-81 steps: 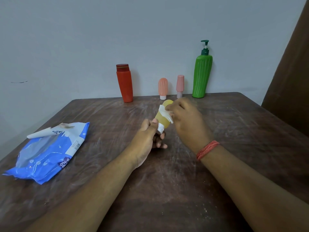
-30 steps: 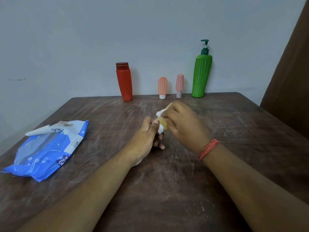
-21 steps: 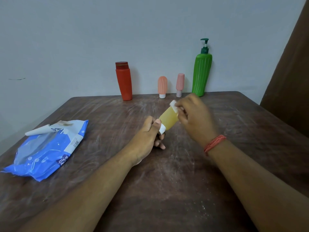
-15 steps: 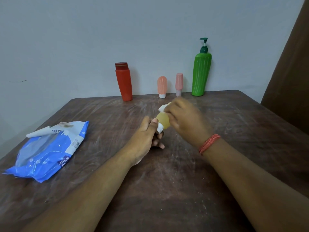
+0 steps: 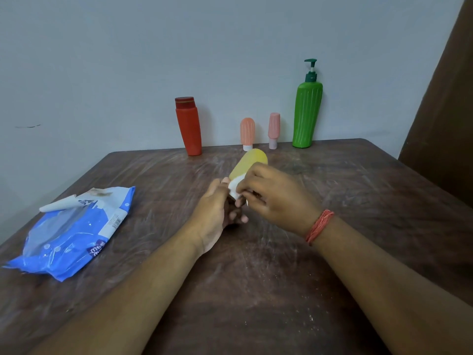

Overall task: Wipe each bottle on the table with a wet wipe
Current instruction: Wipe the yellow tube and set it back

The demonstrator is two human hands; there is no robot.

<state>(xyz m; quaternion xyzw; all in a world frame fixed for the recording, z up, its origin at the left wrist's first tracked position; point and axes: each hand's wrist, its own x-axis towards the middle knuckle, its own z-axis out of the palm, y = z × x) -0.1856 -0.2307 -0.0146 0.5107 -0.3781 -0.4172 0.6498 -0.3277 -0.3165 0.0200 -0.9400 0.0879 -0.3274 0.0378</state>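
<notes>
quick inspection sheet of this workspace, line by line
surface: dark wooden table, scuffed with pale streaks
job's things: yellow bottle held tilted above the table; wet wipe against its lower end; red bottle, orange bottle, pink bottle and green pump bottle upright along the back edge
clutter: blue wipes pack lying at the left, flap open
hands: left hand grips the yellow bottle's lower end; right hand pinches the wet wipe on it
cables: nothing seen
surroundings: plain grey wall behind; brown panel at right
</notes>
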